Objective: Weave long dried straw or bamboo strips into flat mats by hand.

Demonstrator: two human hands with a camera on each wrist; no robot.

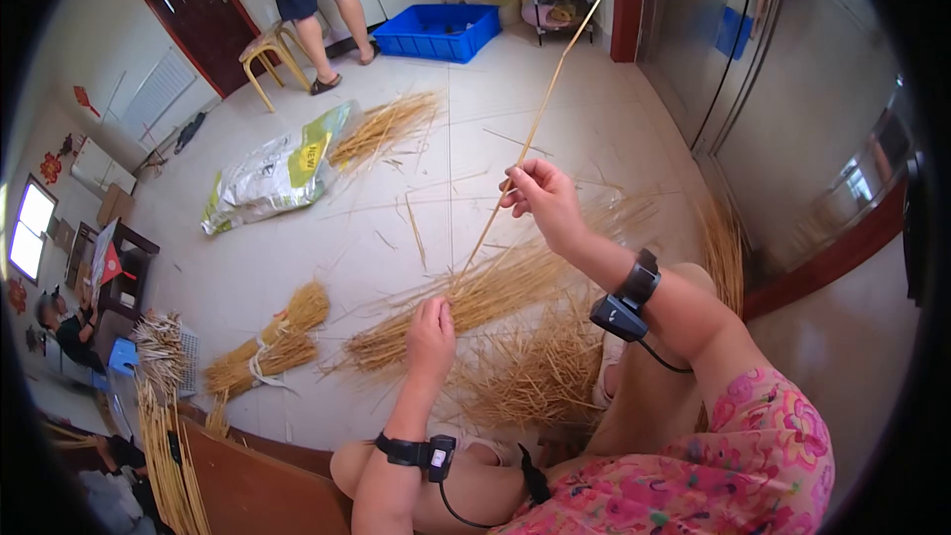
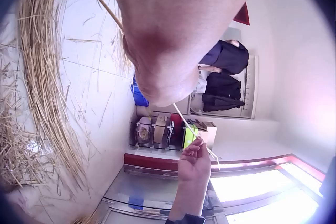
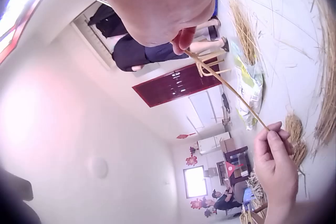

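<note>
A long straw stalk slants up and away between the two hands. The left hand pinches its lower end between thumb and fingers, as the right wrist view also shows. Higher up, the right hand holds the same stalk between thumb and fingertips, and the thin tip sticks out well past it. Beneath the hands, a long spread of straw stalks lies on the floor. Closer to the person's feet is a heap of short broken straw.
A tied straw bundle lies at the left. Beyond it, a printed sack has straw at its mouth. A blue crate, a stool and a standing person are at the back. Metal doors stand on the right.
</note>
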